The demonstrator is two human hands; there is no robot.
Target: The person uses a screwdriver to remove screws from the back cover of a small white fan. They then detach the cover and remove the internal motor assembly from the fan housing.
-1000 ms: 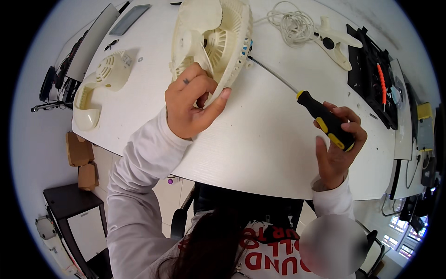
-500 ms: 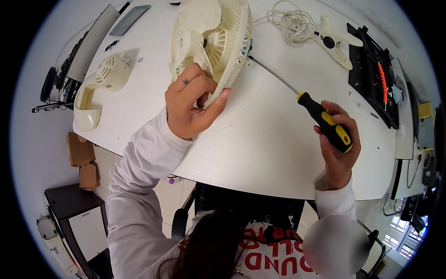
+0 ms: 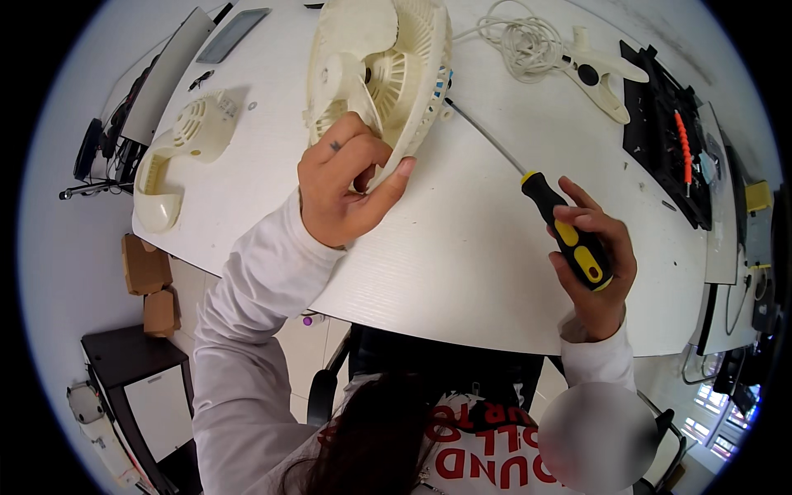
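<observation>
Since the earlier frames, the screwdriver [image 3: 551, 216] is swinging down from a raised angle to point its long shaft at the fan [image 3: 381, 78]; the tip is now reaching the fan's lower right rim, near the blue detail there. Exact contact point is too small to tell.

Right hand [image 3: 592, 262] is closing fully around the black-and-yellow handle, wrist low over the tabletop [image 3: 462, 247], probably to keep the long shaft steady and level.

Left hand [image 3: 345, 186] is gripping the fan by its near edge, thumb on the right side, fingers curled behind the grille. It is holding the cream body tilted up on edge rather than flat, which is turning the rim toward the tool. Fan is sitting at the far middle of the tabletop, its lower edge braced there.

Lying off to the side, well apart: a cream housing piece [image 3: 186, 140] at far left, a coiled cord [image 3: 528, 45] and a cream stand part [image 3: 601, 73] at far right, beside a black tray [image 3: 668, 140].
</observation>
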